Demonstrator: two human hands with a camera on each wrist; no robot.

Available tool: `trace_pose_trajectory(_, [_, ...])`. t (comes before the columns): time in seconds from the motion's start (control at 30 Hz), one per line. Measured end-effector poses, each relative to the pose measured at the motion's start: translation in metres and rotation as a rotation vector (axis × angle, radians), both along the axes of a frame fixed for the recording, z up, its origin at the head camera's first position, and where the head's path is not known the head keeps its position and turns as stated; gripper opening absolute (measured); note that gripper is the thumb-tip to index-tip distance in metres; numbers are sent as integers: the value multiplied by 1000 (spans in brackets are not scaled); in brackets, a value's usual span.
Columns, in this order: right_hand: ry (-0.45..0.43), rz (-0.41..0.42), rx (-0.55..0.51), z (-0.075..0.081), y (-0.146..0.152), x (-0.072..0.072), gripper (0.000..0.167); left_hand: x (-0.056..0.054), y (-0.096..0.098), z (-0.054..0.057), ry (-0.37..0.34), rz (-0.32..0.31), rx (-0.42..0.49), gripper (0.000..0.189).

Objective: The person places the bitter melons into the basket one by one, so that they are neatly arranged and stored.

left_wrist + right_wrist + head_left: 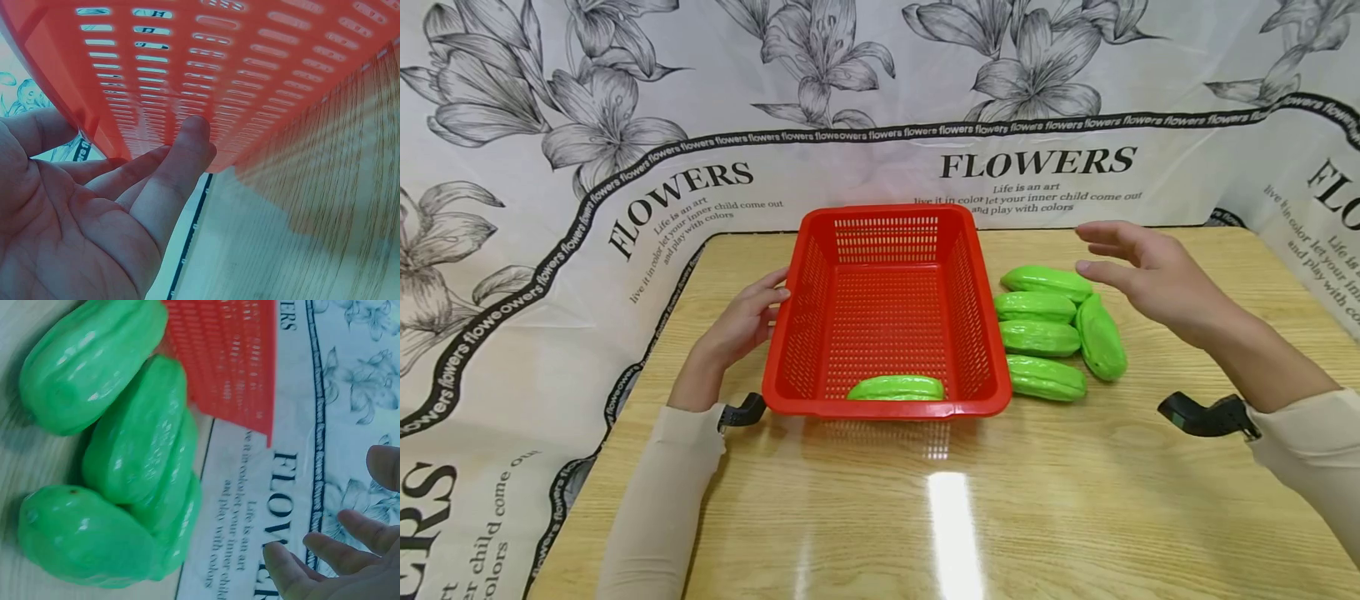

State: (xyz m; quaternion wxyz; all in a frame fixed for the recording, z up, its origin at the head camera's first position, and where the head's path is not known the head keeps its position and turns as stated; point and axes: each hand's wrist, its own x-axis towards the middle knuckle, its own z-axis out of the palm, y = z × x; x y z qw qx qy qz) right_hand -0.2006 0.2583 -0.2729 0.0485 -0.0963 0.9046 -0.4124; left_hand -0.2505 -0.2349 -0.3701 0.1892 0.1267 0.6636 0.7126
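Note:
A red plastic basket (887, 408) with slotted walls stands on the table. Inside it, near the front wall, lies one glossy green ridged gourd (897, 387). My left hand (739, 321) is at the basket's left side, its fingers (165, 181) extended and close against the outer wall under the rim. To the basket's right, several more green gourds (1041, 337) lie close together, one of them turned crosswise at the right end. My right hand (1157, 271) hovers over the back right of these gourds, fingers spread and parted from the thumb, holding nothing.
The wooden table (850, 517) reaches toward me in front of the basket. A white flower-printed cloth (865, 175) hangs behind the table and along its sides. Dark camera mounts (1206, 415) stick out from both wrists.

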Motion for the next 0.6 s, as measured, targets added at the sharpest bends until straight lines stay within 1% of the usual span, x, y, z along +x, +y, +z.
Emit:
trace_pose_trajectory(0.1, [-60, -41, -2, -10, 10, -8, 75, -1, 0, 0, 7, -3, -1, 53])
trace_pose_trajectory(0.2, [-131, -49, 23, -19, 17, -13, 82, -1, 0, 0, 13, -7, -4, 53])
trace_pose_trajectory(0.4, [-271, -20, 124, -37, 30, -19, 92, -2, -1, 0, 15, -2, -13, 53])
trace_pose_trajectory(0.6, [-352, -6, 170, -54, 38, -21, 95, -1, -1, 0, 18, 1, -19, 52])
